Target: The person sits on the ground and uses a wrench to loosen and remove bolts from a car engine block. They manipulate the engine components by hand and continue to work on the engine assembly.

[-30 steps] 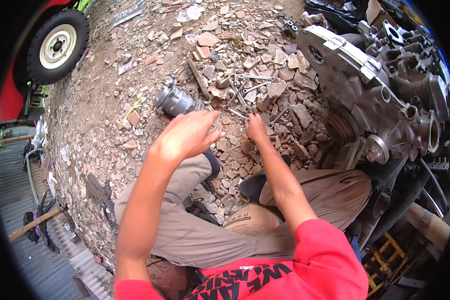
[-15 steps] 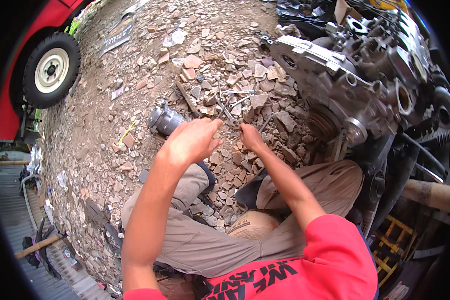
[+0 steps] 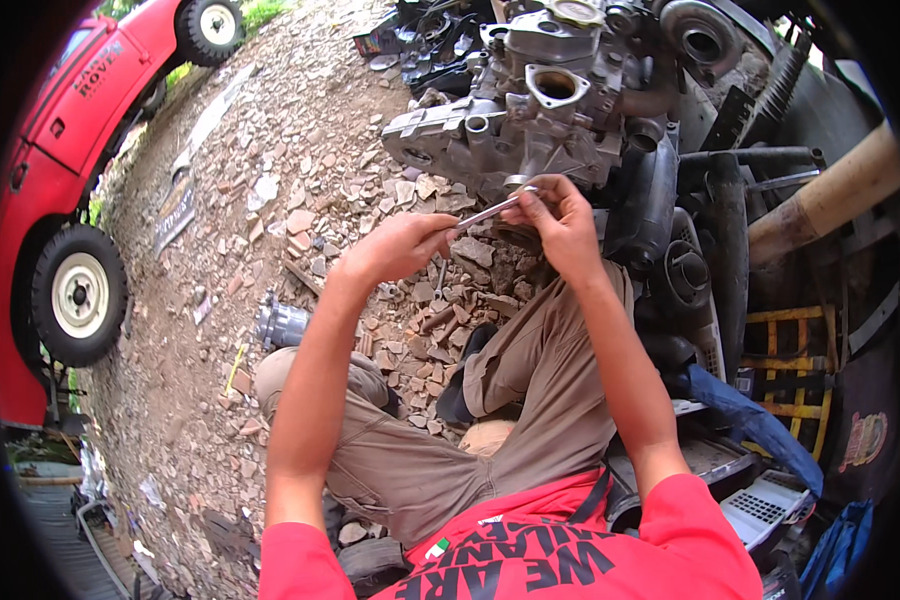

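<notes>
A slim silver wrench (image 3: 486, 213) spans the gap between my two hands, tilted up to the right. My left hand (image 3: 402, 245) pinches its lower left end. The fingers and thumb of my right hand (image 3: 562, 222) close on its upper right end, partly covering it. Just beyond my right hand stands a grey metal engine (image 3: 530, 130) with round ports and a flanged opening. Another wrench (image 3: 441, 278) lies on the rubble below my hands. A short metal cylinder (image 3: 282, 322) rests on the ground to the left of my left forearm.
Broken tile and stone rubble (image 3: 310, 190) covers the ground. A red vehicle (image 3: 80, 130) with a black tyre (image 3: 78, 295) stands at the left. On the right are a bamboo pole (image 3: 830, 190), dark pipes, a yellow rack (image 3: 785, 335) and a white perforated crate (image 3: 765, 508).
My hands have lifted from the tools on the rubble and moved right toward the engine, now with a wrench between them. The view has swung to the right.
</notes>
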Demonstrator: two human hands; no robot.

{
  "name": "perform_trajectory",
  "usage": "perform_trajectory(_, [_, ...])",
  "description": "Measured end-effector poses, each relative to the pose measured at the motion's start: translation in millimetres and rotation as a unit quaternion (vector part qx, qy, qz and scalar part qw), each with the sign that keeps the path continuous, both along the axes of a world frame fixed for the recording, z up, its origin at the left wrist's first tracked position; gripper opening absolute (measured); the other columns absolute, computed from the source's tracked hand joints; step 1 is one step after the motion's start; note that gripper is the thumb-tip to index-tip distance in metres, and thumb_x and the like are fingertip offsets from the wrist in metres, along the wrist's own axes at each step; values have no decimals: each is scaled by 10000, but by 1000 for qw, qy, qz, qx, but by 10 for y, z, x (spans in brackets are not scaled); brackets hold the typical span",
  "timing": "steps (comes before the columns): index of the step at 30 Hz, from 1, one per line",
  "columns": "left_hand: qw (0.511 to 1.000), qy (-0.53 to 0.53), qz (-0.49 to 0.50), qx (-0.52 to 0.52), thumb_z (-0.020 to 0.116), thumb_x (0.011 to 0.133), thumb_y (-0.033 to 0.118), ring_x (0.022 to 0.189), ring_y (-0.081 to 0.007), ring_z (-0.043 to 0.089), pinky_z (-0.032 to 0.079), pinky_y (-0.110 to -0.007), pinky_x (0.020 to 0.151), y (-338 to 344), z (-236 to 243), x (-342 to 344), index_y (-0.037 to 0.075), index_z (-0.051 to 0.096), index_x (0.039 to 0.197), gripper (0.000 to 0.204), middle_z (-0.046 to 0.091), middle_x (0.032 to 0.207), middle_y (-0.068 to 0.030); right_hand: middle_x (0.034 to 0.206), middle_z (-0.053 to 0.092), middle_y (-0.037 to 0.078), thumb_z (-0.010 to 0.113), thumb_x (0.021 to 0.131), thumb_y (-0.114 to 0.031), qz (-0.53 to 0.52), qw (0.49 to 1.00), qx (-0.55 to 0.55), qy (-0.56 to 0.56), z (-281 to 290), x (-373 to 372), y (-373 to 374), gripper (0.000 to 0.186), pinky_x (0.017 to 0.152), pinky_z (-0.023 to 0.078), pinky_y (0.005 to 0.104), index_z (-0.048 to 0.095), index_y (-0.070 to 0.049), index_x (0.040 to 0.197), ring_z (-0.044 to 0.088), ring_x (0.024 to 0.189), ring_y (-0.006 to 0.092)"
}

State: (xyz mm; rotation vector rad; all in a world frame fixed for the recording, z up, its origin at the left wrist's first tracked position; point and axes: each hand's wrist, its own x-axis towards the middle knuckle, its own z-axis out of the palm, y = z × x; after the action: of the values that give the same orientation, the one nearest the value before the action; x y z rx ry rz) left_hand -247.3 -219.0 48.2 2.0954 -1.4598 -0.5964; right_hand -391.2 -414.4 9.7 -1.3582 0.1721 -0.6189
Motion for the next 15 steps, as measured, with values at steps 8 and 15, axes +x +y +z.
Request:
perform_trajectory(8, [989, -79, 63, -111, 644, 921, 176, 745, -202, 671, 510, -346, 701, -668, 239, -322, 16, 673, 1094, 237, 715, 852, -136, 890, 670, 52, 675, 911, -108, -85, 992, -95, 13, 33, -442, -563, 219, 659, 519, 261, 616, 17, 1081, 671, 780, 112])
perform_trajectory(15, [950, -102, 92, -279, 698, 889, 214, 765, -194, 704, 531, -332, 691, -1183, 69, -307, 13, 696, 1078, 276, 728, 885, -162, 855, 662, 149, 677, 886, -160, -179, 886, -423, 59, 373, -658, -815, 201, 689, 495, 388, 681, 14, 986, 663, 803, 296])
